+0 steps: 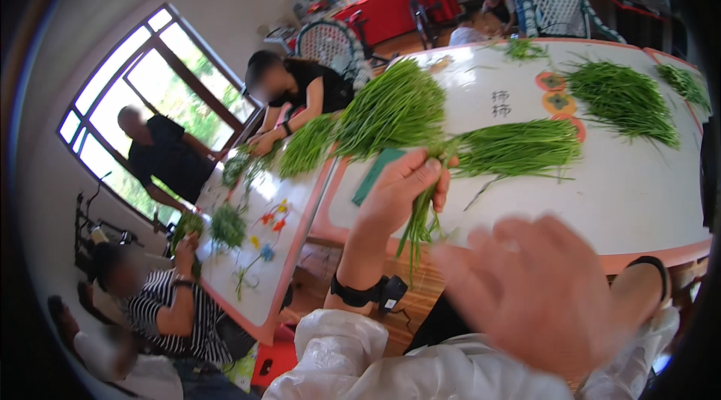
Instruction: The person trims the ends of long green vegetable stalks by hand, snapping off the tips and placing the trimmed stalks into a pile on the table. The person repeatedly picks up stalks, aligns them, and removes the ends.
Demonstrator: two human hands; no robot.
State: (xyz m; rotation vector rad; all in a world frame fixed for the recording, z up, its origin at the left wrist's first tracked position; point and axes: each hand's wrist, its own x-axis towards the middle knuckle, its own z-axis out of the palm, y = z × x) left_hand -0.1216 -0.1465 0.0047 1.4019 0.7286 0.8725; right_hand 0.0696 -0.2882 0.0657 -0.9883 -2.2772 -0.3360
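My left hand grips a small bunch of long green leaves, like garlic chives, above the front edge of the white table. The ends of the bunch hang below my fist, and its top is pinched between thumb and fingers. Blurred, my right hand is raised nearer the camera, thumb and fingers apart, with nothing seen in it. Just past my left hand lies a large heap of leaves. To its right is a flatter pile, and a third pile lies farther right.
A green box-like object sits partly behind my left hand. The white table has an orange rim and printed fruit. On the adjoining table are greens and small coloured flowers. Several people work around it. A red-covered table stands behind.
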